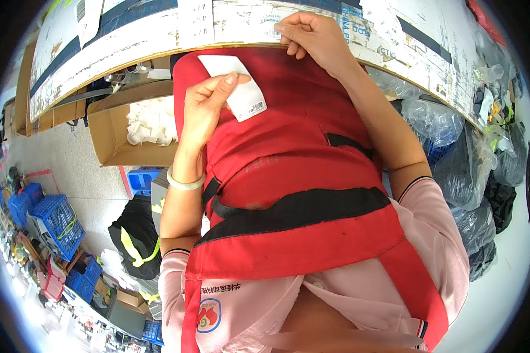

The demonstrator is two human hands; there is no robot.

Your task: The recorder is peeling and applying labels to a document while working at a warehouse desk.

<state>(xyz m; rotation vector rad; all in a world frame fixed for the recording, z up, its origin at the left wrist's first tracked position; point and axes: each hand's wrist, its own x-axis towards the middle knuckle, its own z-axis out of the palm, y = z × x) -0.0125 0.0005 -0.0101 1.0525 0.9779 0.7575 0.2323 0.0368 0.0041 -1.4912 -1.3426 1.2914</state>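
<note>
My left hand (209, 106), with a pale bangle on its wrist, is closed on a white label sheet (246, 97). Thumb and fingers pinch it near its left edge, and a small barcode shows at its lower corner. The sheet hangs over my red apron (288, 123), just short of the table edge. At that edge, my right hand (317, 41) is closed, its fingers curled and the thumb and forefinger tips together. Those tips lie by a printed barcode area (268, 29) on the tabletop. Whatever they may pinch is too small to make out.
The worn white table (129, 62) with dark strips spans the far side. Below its left part stands a cardboard box (115, 132) of small white pieces. Blue crates (59, 220) stand on the floor at left. Clear plastic bags (462, 165) bulge at right.
</note>
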